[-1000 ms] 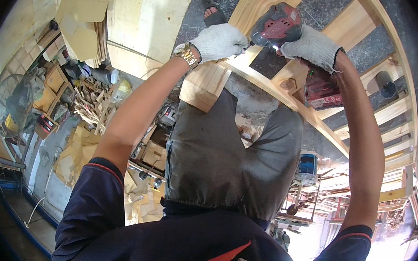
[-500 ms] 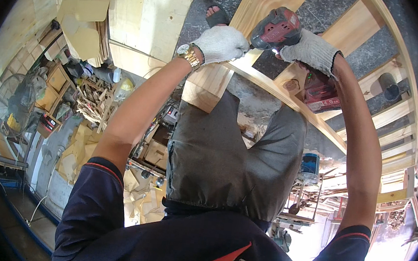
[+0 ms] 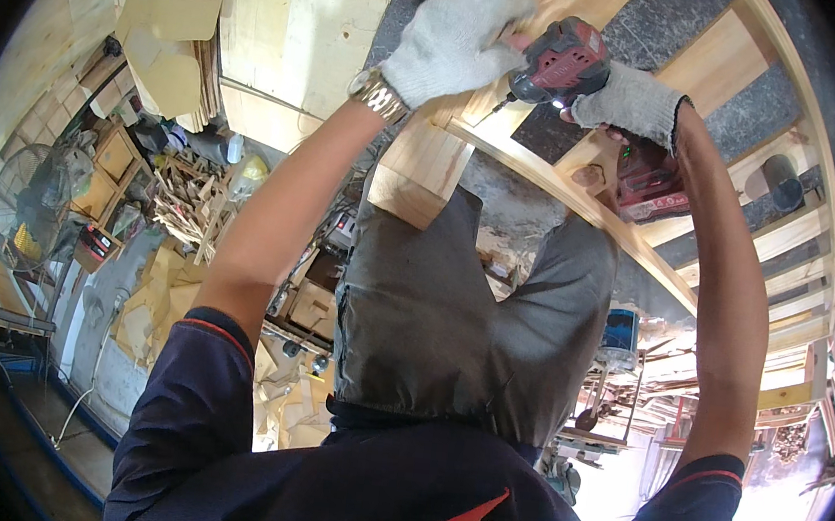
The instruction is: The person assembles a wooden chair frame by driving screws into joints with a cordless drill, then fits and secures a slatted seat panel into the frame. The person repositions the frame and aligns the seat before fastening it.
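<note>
My right hand (image 3: 633, 106), in a white knit glove, wraps the grip of a red and black cordless impact driver (image 3: 565, 62). Its small work light glows, and the bit points down-left over a wooden frame rail (image 3: 584, 201). The driver's battery (image 3: 653, 193) shows below the hand. My left hand (image 3: 458, 43), gloved too and with a gold watch at the wrist, is raised beside the driver's front end. Its fingers look stretched out, partly smeared by motion, and nothing shows in them. A thick wood block (image 3: 418, 175) lies under the rail's left end, by my knee.
Slats (image 3: 712, 73) and a long curved-looking rail (image 3: 820, 129) of the wooden frame spread to the right. Pale boards (image 3: 304, 29) stand at the upper left, beside stacked plywood pieces (image 3: 167, 46). Wood scraps (image 3: 192, 204) and a fan (image 3: 32, 193) are at far left.
My left hand has lifted off the spot by the bit and moved up, its fingers opening out. The driver has shifted slightly, and its bit now shows.
</note>
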A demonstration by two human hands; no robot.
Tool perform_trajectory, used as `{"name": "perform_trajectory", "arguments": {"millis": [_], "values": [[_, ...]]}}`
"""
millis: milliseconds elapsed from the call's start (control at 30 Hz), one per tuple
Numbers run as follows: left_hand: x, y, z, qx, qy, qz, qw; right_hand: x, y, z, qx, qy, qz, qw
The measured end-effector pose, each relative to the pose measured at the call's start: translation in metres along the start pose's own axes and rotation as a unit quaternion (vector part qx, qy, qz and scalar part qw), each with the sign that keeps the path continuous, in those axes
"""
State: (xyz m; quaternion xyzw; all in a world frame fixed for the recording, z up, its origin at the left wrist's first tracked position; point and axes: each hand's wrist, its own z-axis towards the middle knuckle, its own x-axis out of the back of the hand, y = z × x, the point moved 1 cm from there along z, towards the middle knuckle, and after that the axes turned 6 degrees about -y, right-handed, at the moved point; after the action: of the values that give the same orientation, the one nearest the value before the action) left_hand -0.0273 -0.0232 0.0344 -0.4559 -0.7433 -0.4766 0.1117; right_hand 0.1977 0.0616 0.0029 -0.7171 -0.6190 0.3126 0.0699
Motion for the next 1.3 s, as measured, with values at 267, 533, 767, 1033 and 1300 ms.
{"name": "perform_trajectory", "arguments": {"millis": [267,533,767,1033,1300], "values": [[-0.011,0.002,0.047,-0.25,0.201,-0.021,0.947,0.013,-0.015,0.006,0.041,-0.043,-0.001,0.998],[-0.02,-0.004,0.045,-0.211,0.13,0.056,0.967,0.007,-0.015,0.013,0.004,-0.11,-0.036,0.993],[-0.022,-0.004,0.047,-0.255,0.219,-0.012,0.942,0.003,-0.011,0.019,0.049,-0.088,0.01,0.995],[-0.02,-0.002,0.048,-0.284,0.22,0.044,0.932,0.001,-0.001,0.026,0.024,-0.147,0.015,0.989],[-0.023,-0.005,0.05,-0.277,0.19,0.042,0.941,-0.002,0.006,0.045,-0.024,-0.186,-0.01,0.982]]}}
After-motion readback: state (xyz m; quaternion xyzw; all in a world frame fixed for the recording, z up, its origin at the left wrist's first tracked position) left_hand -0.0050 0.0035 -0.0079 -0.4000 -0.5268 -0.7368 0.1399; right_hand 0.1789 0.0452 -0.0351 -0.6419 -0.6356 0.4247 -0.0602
